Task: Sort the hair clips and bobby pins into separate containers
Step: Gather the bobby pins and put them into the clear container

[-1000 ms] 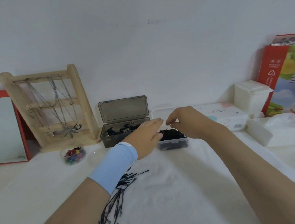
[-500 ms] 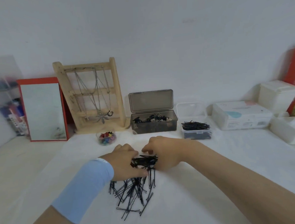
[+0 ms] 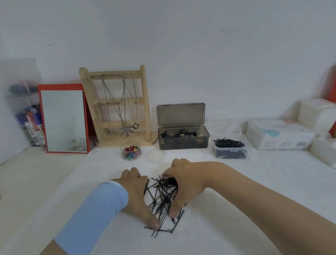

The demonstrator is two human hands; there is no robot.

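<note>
Bobby pins lie heaped on the counter between both hands. The right hand curls round a bunch. The left hand presses the pile's side, and I cannot tell its grip. This looks like gathering; next, the bundle needs carrying to the clear tub beyond the right hand.

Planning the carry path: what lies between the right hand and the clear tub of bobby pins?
In the head view, only bare white cloth lies between the right hand, which grips loose bobby pins, and the clear tub.
</note>
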